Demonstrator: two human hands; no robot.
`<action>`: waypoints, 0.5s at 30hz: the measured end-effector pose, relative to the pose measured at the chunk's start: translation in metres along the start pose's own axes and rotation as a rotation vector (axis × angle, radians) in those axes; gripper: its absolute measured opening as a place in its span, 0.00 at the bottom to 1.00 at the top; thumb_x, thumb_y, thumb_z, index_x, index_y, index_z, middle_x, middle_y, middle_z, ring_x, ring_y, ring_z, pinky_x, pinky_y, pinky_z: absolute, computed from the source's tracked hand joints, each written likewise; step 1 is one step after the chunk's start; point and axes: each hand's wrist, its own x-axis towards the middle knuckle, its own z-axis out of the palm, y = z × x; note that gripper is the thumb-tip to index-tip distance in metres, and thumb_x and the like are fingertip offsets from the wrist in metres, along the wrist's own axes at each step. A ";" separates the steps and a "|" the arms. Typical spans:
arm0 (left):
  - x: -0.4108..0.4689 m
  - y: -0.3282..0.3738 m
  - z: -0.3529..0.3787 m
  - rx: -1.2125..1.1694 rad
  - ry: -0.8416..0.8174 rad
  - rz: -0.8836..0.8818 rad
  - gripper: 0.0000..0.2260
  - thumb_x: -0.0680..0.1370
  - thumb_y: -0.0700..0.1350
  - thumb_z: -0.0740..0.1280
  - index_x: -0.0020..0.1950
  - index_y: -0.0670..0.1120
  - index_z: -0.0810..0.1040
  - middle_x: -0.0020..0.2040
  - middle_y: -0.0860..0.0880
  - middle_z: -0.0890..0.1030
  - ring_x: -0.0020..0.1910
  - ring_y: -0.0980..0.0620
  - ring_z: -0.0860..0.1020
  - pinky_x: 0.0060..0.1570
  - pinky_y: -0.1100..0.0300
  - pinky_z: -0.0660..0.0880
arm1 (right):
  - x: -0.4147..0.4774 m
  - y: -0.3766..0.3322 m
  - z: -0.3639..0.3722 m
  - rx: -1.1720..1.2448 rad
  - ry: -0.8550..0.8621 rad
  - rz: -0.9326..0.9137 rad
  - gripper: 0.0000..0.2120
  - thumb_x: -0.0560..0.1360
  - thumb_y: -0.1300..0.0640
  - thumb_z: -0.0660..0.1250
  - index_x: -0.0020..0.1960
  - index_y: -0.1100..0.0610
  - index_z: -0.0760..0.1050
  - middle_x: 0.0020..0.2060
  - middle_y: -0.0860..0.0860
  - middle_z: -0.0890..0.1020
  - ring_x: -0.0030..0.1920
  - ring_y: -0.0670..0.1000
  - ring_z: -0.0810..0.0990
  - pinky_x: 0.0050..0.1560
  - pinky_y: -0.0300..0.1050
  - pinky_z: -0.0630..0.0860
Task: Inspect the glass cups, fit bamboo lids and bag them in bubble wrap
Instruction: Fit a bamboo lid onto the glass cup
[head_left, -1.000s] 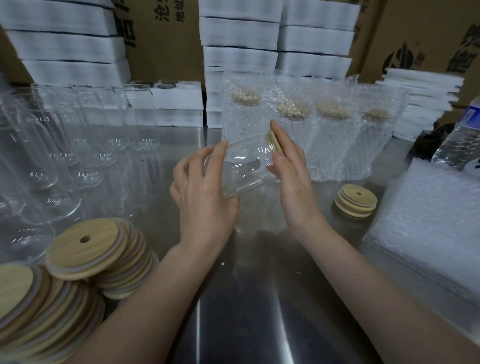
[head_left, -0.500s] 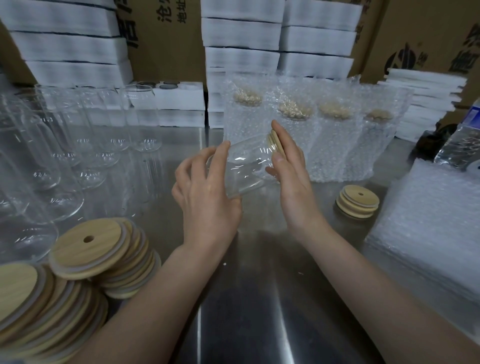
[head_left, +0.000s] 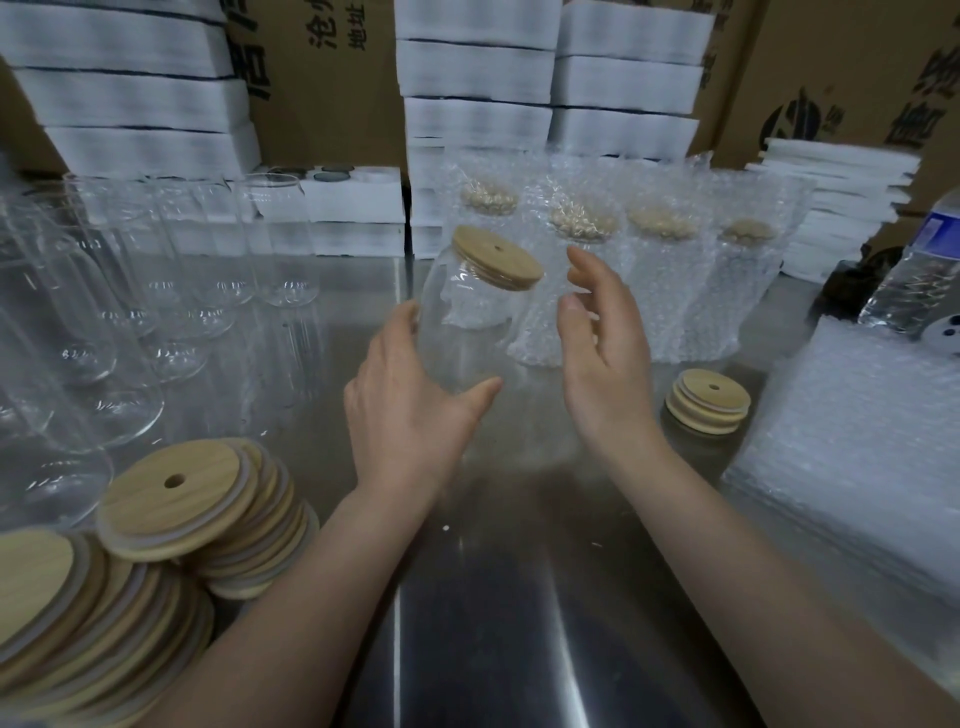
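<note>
My left hand (head_left: 410, 410) grips a clear glass cup (head_left: 462, 322) near its base, held above the steel table (head_left: 519, 597) and tilted slightly left. A round bamboo lid (head_left: 497, 257) with a small hole sits on the cup's mouth. To the right of the cup my right hand (head_left: 605, 353) hovers with its fingers loosely spread, touching nothing. Behind the hands stand several cups wrapped in bubble bags (head_left: 660, 291), each with a lid inside.
Bare glass cups (head_left: 156, 291) crowd the left side. Stacks of bamboo lids (head_left: 171, 525) lie at the front left, and a small lid stack (head_left: 709, 401) sits to the right. Flat bubble bags (head_left: 852, 447) are piled at right, beside a water bottle (head_left: 919, 275). White foam boxes and cartons line the back.
The cup has swung from lying sideways to nearly upright in my left hand. My right hand has come off the lid and moved away to the right.
</note>
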 end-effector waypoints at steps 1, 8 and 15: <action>0.001 -0.001 0.000 -0.029 -0.002 -0.029 0.42 0.64 0.57 0.79 0.74 0.49 0.65 0.68 0.50 0.74 0.67 0.48 0.74 0.66 0.48 0.71 | 0.004 0.001 -0.005 -0.083 0.068 0.016 0.17 0.81 0.58 0.59 0.70 0.54 0.71 0.63 0.49 0.74 0.63 0.48 0.73 0.66 0.43 0.69; 0.006 -0.010 0.002 -0.098 0.020 -0.143 0.41 0.66 0.57 0.79 0.72 0.48 0.64 0.69 0.50 0.73 0.66 0.49 0.74 0.58 0.57 0.69 | 0.032 0.014 -0.062 -0.744 0.293 0.300 0.17 0.75 0.59 0.61 0.61 0.52 0.78 0.64 0.58 0.74 0.67 0.61 0.68 0.67 0.56 0.59; 0.008 -0.014 0.003 -0.125 0.033 -0.197 0.39 0.68 0.55 0.78 0.72 0.46 0.63 0.70 0.48 0.72 0.66 0.47 0.72 0.56 0.57 0.67 | 0.046 0.033 -0.109 -0.877 0.338 0.662 0.20 0.73 0.61 0.66 0.64 0.53 0.74 0.70 0.63 0.64 0.71 0.64 0.59 0.68 0.56 0.58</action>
